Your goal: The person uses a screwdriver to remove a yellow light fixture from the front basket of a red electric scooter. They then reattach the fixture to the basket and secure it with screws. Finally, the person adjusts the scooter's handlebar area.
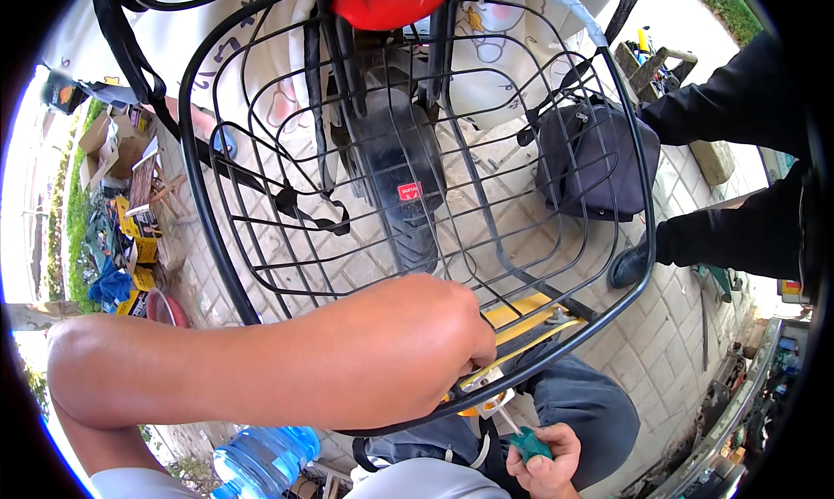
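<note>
A black wire basket [643,173] fills the middle of the head view. My left hand [447,325] reaches over into it with fingers curled down at its near side. What those fingers pinch is hidden behind the hand. Beside them runs a yellow strip [512,312] along the basket's near wall. Just below the near rim, an orange and white fitting [486,402] shows in part. My right hand [552,464] is closed round the green handle of a screwdriver [531,445], whose shaft points up at the fitting. Whether its tip touches is too small to tell.
Behind the basket are a front wheel with a black mudguard [400,152] and a red part [387,2]. A black bag [591,165] is seen through the wires. Another person's dark-clothed leg [730,243] stands at right. A blue water jug [265,460] is lower left; boxes [113,152] line the far left.
</note>
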A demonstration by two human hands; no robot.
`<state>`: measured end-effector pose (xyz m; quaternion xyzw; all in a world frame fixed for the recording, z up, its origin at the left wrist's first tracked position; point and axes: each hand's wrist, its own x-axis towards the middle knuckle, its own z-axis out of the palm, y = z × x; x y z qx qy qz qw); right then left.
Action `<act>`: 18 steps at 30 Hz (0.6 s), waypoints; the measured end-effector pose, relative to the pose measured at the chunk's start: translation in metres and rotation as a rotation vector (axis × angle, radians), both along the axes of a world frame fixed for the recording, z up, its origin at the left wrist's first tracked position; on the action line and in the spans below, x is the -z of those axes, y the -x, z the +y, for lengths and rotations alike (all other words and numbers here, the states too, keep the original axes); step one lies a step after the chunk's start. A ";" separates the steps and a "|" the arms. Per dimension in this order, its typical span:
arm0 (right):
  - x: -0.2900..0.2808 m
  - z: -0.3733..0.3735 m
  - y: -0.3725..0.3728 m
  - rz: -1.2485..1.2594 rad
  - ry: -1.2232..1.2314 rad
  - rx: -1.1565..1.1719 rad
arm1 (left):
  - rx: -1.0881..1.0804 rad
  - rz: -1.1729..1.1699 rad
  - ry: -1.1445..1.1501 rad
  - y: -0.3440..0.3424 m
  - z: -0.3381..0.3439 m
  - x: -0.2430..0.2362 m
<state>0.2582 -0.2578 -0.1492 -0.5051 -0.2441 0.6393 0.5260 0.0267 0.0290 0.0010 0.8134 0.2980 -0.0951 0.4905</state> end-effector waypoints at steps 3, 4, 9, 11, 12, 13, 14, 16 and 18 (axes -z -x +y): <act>-0.013 0.013 0.013 0.406 0.103 0.065 | -0.021 -0.024 0.011 -0.002 -0.001 0.007; -0.010 0.013 0.014 0.465 0.121 0.029 | -0.034 -0.033 0.021 -0.002 0.000 0.009; -0.002 0.008 0.026 0.290 0.005 0.051 | -0.122 0.031 0.136 -0.003 0.003 0.005; 0.002 0.005 0.028 0.214 -0.050 0.040 | -0.151 0.046 0.168 -0.005 0.005 0.002; 0.002 0.005 0.027 0.246 -0.027 0.033 | -0.176 0.048 0.191 -0.005 0.006 0.000; 0.002 0.005 0.027 0.284 -0.002 0.043 | -0.204 0.051 0.214 -0.005 0.005 -0.002; 0.002 0.005 0.026 0.322 0.023 0.053 | -0.204 0.046 0.204 -0.004 0.005 -0.003; 0.000 0.007 0.026 0.384 0.052 0.069 | -0.199 0.040 0.188 -0.002 0.005 -0.004; -0.003 0.010 0.026 0.432 0.059 0.080 | -0.180 0.035 0.151 0.000 0.004 -0.001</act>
